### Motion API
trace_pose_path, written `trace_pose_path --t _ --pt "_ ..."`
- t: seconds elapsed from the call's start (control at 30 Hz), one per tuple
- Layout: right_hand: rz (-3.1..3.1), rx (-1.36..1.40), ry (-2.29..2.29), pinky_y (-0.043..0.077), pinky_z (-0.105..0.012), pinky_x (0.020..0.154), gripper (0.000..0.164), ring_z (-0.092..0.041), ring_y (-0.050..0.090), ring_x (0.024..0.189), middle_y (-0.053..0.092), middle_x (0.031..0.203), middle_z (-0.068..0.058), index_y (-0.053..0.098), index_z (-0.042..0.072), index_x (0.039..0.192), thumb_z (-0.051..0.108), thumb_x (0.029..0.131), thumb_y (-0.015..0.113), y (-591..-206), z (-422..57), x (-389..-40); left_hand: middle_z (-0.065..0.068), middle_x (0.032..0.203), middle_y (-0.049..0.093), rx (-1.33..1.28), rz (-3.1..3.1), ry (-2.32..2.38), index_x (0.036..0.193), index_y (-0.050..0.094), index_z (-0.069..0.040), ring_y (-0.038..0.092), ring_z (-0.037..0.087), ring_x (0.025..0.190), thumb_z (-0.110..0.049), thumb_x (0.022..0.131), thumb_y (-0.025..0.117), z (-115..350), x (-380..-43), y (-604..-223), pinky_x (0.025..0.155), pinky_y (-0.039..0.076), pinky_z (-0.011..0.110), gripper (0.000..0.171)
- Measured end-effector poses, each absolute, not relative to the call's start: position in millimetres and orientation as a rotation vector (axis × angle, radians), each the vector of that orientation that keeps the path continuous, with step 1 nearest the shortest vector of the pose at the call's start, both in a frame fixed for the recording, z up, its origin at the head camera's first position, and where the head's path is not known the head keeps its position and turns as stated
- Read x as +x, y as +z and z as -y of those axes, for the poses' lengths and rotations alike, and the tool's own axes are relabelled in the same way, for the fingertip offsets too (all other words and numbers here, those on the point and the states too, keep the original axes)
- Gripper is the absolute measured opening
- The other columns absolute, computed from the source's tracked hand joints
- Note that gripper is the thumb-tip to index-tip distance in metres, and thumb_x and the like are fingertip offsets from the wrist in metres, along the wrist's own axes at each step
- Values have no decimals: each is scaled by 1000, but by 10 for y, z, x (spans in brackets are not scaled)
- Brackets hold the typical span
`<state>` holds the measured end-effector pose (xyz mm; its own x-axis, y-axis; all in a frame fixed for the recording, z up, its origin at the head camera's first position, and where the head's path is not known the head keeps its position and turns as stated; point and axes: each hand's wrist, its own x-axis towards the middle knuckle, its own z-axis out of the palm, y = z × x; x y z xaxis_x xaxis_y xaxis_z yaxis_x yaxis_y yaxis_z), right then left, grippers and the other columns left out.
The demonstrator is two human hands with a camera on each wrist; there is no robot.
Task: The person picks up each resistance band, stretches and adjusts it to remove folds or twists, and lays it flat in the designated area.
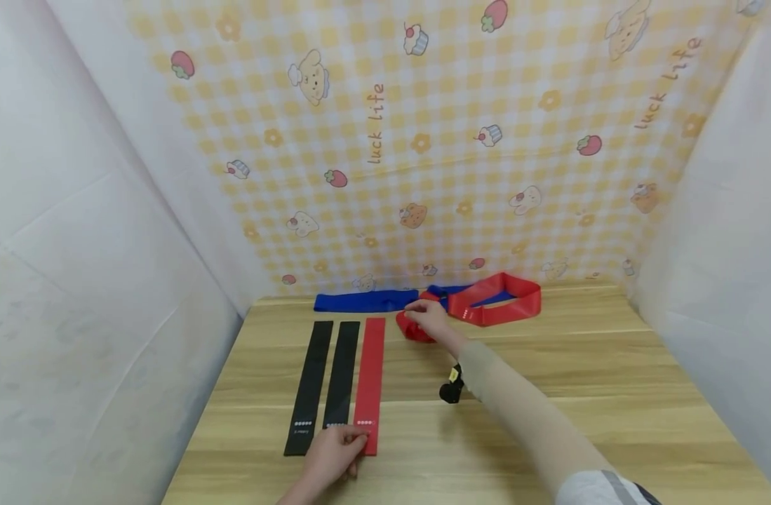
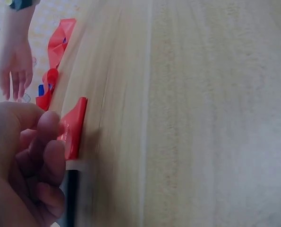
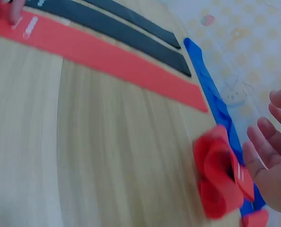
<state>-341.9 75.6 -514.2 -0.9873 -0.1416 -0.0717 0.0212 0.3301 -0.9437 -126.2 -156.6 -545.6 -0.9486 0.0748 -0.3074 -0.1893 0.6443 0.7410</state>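
Observation:
A red resistance band (image 1: 369, 379) lies flat on the table beside two black resistance bands (image 1: 309, 386), all lengthwise. My left hand (image 1: 334, 452) is at the near end of the red band, with loosely bent fingertips touching its surface beside the white print. Farther back, my right hand (image 1: 428, 317) hovers over a crumpled red band (image 3: 216, 175), its fingers spread and apart from it in the right wrist view. Behind it runs a long blue band (image 1: 366, 301), partly under another looped red band (image 1: 527, 298) that stands on its edge.
A small black object with a yellow label (image 1: 451, 389) shows beside my right forearm. The wooden table (image 1: 581, 365) ends at a checkered cloth backdrop (image 1: 385, 231), with white cloth walls (image 1: 76, 245) on both sides.

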Motion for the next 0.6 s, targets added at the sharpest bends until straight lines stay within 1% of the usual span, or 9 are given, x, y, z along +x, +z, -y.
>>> trace_pose_path --t 0.07,0.17,0.27,0.37,0.5,0.6 --pt "-2509 -81 -1700 51 -40 84 24 -27 62 98 68 107 -10 69 1 111 15 92 67 -5147 -855 -3389 0 51 58 -71 -2579 1210 109 73 -7 54 13 41 -23 91 68 1543 -1300 -5442 41 43 26 24" --pt "-2568 -58 -1648 50 -41 85 26 -27 61 100 67 108 -11 68 0 111 13 89 70 -5192 -981 -3334 -3 53 57 2 -2634 1225 105 74 -9 52 12 42 -22 91 67 1492 -1383 -5406 41 41 26 20" --pt "-2609 -7 -1600 51 -39 81 31 -27 60 96 65 107 -11 66 -1 112 12 85 74 -5269 -1089 -3276 -5 57 56 96 -2696 1219 102 74 -10 50 10 46 -20 91 66 1426 -1499 -5355 42 40 25 17" --pt "-2650 40 -1564 51 -39 78 39 -28 58 94 63 107 -15 62 -1 115 12 82 77 -5356 -1171 -3218 -8 63 57 192 -2758 1199 104 73 -10 50 9 50 -16 90 66 1344 -1648 -5295 44 41 24 17" --pt "-2608 93 -1618 51 -44 85 57 -34 58 103 60 118 -22 53 -6 128 6 77 76 -5449 -1228 -3131 -8 75 60 281 -2816 1200 109 72 -10 51 8 55 -13 89 65 1232 -1877 -5234 48 44 24 21" --pt "-2598 123 -1640 50 -45 89 63 -34 57 108 59 123 -23 52 -8 130 4 74 77 -5506 -1237 -3077 -5 82 63 308 -2830 1232 111 71 -9 53 10 63 -11 89 64 1158 -2051 -5221 53 47 25 23"
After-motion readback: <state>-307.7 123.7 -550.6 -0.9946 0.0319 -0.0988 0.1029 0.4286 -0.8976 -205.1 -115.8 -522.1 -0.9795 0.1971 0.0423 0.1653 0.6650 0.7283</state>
